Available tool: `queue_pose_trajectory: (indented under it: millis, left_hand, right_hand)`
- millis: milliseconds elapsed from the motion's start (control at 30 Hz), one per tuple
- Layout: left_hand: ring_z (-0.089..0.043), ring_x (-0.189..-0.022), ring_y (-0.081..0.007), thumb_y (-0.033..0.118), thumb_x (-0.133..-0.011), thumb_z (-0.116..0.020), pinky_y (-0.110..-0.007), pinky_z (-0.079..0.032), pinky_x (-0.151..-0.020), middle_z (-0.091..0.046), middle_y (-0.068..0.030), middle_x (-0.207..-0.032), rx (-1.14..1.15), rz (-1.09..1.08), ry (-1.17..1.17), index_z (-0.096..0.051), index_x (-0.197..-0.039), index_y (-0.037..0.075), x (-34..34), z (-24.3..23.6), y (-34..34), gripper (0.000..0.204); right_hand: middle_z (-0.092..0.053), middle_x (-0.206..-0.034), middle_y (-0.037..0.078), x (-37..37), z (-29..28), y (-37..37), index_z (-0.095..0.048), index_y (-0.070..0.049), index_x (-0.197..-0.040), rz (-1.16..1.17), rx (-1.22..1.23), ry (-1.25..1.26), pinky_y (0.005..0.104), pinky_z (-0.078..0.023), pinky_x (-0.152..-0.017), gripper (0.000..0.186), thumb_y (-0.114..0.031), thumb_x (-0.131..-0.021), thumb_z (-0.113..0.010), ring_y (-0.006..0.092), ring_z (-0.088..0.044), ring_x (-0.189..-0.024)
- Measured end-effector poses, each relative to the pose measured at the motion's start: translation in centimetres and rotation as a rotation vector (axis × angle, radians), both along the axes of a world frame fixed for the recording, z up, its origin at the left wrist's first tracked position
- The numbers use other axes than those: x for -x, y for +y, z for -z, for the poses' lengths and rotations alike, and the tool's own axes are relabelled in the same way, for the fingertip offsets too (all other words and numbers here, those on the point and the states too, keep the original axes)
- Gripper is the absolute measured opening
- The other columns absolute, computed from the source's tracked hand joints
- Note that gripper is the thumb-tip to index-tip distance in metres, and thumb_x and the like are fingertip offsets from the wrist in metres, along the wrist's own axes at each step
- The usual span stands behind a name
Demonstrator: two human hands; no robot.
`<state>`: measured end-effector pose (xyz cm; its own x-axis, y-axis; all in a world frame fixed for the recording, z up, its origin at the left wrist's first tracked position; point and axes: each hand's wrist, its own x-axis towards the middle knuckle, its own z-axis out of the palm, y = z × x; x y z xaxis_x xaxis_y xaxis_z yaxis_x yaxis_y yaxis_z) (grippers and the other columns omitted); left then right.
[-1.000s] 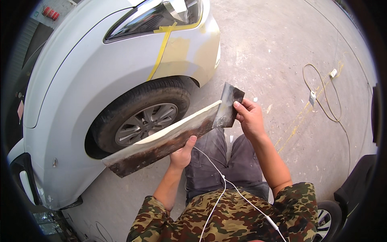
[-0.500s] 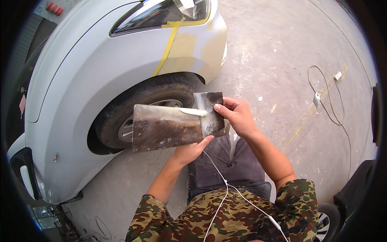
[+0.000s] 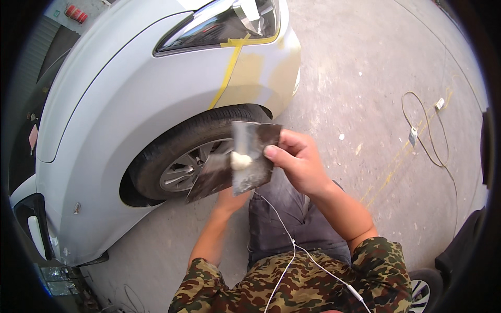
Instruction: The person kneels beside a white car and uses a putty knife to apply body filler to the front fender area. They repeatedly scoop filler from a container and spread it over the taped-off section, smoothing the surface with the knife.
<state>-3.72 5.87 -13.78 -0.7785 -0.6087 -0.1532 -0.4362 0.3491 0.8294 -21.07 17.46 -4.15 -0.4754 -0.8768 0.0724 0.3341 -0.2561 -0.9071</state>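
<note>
My right hand (image 3: 298,159) pinches a thin square metal putty spreader (image 3: 257,136) between thumb and fingers. A lump of cream-coloured putty (image 3: 241,160) clings to its blade. Behind and below it tilts a larger brown-stained metal plate (image 3: 209,180), blurred by motion. My left hand (image 3: 230,199) holds that plate from beneath, its fingers mostly hidden by plate and spreader. Just beyond both tools is the silver car's front wheel (image 3: 182,175). Above it, the fender (image 3: 141,104) meets a bumper corner (image 3: 261,78) with beige patches, and yellow tape (image 3: 228,75) runs along the seam.
A headlight (image 3: 224,26) edged with yellow tape sits at the top. On the concrete floor at right lies a looped cable (image 3: 425,151) with white ends. Another wheel (image 3: 420,292) shows at lower right. A white cord (image 3: 284,224) hangs down my front.
My right hand has turned the spreader and moved it left, and the putty now sits in a lump on its blade. The larger plate has tilted steeply. My view has shifted slightly.
</note>
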Motion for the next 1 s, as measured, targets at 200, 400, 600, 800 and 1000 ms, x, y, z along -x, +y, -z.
queue_pose_trajectory:
  millis: [200,400,600,800,1000]
  left_hand:
    - [-0.068,-0.107,-0.0298,0.026,-0.095,-0.070,-0.039,-0.049,-0.097,-0.074,-0.0156,-0.113,0.158,-0.136,0.179,-0.071,-0.117,-0.001,-5.6,3.6,-3.9,0.035]
    - [-0.066,-0.109,-0.0277,0.028,-0.095,-0.070,-0.040,-0.048,-0.099,-0.072,-0.0150,-0.117,-0.085,-0.106,-0.119,-0.069,-0.117,-0.002,-9.5,17.5,-6.1,0.037]
    - [-0.065,-0.108,-0.0246,0.026,-0.095,-0.071,-0.039,-0.051,-0.095,-0.072,-0.0123,-0.116,-0.250,0.015,-0.250,-0.067,-0.119,-0.002,-11.0,30.8,-8.7,0.037]
    - [-0.065,-0.106,-0.0187,0.016,-0.095,-0.072,-0.032,-0.058,-0.078,-0.069,-0.0076,-0.110,-0.708,-0.255,-0.071,-0.064,-0.123,0.005,-11.1,34.9,-10.1,0.031]
    - [-0.068,-0.090,-0.0190,0.021,-0.096,-0.072,-0.032,-0.059,-0.074,-0.070,-0.0055,-0.102,-0.697,-0.254,-0.192,-0.068,-0.114,0.003,-11.5,35.7,-11.3,0.025]
  right_hand:
    - [-0.068,-0.106,0.004,2.2,4.0,3.8,-0.064,-0.002,-0.117,0.164,-0.077,-0.331,0.0324,-0.057,-0.082,0.024,-0.018,-0.100,-0.065,0.0124,-0.066,-0.095]
    - [-0.068,-0.117,0.006,4.2,9.9,8.8,-0.061,-0.002,-0.125,0.320,-0.238,-0.324,0.0357,-0.057,-0.086,0.030,-0.018,-0.099,-0.065,0.0151,-0.066,-0.103]
    - [-0.070,-0.112,0.003,5.6,12.7,13.9,-0.062,-0.006,-0.125,0.484,-0.330,-0.291,0.0325,-0.058,-0.079,0.028,-0.017,-0.099,-0.065,0.0123,-0.069,-0.095]
    - [-0.070,-0.113,0.005,5.7,13.1,17.2,-0.062,-0.003,-0.124,0.618,-0.336,-0.270,0.0332,-0.059,-0.079,0.026,-0.015,-0.100,-0.063,0.0141,-0.070,-0.095]
    - [-0.070,-0.114,0.005,6.3,13.4,16.7,-0.061,-0.004,-0.125,0.622,-0.323,-0.276,0.0335,-0.057,-0.083,0.027,-0.015,-0.100,-0.063,0.0144,-0.069,-0.099]
